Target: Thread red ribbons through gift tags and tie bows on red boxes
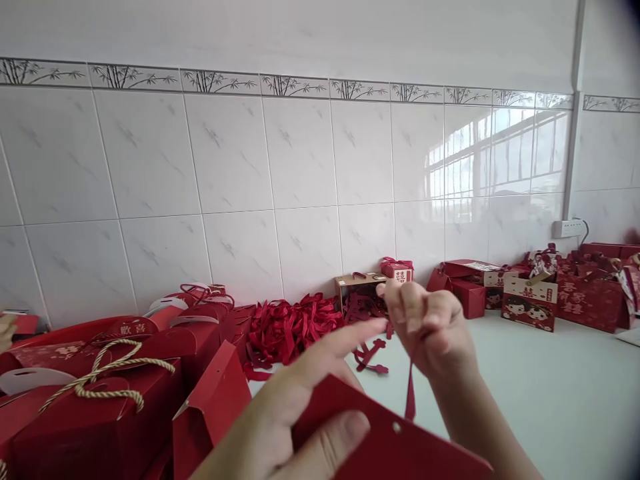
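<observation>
My left hand (pixel 295 413) grips a flat red card box piece (pixel 395 447) at the bottom of the view, thumb pressed on its face and forefinger stretched out toward my other hand. The card has a small punched hole near its top edge. My right hand (pixel 430 327) is closed in a pinch on a thin red ribbon (pixel 411 390) that hangs down from its fingers to the card's edge beside the hole.
Red gift boxes with gold rope handles (pixel 100 400) crowd the left. A heap of red ribbons (pixel 295 327) lies by the tiled wall, beside a small cardboard box (pixel 357 283). More red boxes (pixel 530 303) stand at the right on the pale tabletop (pixel 565 393).
</observation>
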Available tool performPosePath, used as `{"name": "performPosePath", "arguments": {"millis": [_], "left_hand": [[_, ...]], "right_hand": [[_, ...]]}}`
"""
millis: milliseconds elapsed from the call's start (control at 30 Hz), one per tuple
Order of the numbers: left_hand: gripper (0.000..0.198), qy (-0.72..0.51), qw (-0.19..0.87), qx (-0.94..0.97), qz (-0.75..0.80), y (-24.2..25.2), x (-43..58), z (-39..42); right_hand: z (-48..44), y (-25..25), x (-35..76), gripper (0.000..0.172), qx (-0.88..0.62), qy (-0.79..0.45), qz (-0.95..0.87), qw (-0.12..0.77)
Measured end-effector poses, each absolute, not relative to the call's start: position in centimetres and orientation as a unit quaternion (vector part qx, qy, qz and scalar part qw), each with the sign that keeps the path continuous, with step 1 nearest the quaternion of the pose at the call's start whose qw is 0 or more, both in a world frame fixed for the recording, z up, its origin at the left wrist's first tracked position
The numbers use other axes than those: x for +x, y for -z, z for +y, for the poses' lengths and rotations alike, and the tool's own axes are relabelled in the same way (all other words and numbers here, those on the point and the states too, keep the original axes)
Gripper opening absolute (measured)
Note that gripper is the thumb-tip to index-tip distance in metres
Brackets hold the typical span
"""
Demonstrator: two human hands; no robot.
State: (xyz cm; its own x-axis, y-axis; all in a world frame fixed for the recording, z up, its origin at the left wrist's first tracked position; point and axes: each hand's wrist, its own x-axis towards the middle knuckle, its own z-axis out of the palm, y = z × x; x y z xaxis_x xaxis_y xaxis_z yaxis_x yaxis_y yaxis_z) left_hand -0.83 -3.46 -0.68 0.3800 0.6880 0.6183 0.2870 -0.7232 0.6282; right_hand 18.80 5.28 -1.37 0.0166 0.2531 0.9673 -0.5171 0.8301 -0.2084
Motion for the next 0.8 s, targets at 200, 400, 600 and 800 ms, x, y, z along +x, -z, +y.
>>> {"name": "performPosePath", "arguments": {"millis": [200,400,600,800], "left_hand": [[0.053,-0.558,0.095,0.744,0.356,-1.1,-4.3,-1.1],[0.047,-0.629,-0.132,0.667,0.376,-0.5,-2.7,-0.2],[0.047,-0.594,-0.144,0.746,0.265,0.4,-0.2,-0.6],[0.056,-0.593,-0.149,0.76,0.221,0.9,-0.1,-0.8]], "right_hand": [[4.2,0.5,23.5,0.012,0.044,-0.249,-0.641,0.725],[1.9,0.7,21.8,0.016,0.009,-0.204,-0.715,0.669],[1.5,1.1,17.7,0.018,-0.063,-0.126,-0.73,0.669],[1.8,1.1,17.2,0.02,-0.073,-0.065,-0.7,0.707]]}}
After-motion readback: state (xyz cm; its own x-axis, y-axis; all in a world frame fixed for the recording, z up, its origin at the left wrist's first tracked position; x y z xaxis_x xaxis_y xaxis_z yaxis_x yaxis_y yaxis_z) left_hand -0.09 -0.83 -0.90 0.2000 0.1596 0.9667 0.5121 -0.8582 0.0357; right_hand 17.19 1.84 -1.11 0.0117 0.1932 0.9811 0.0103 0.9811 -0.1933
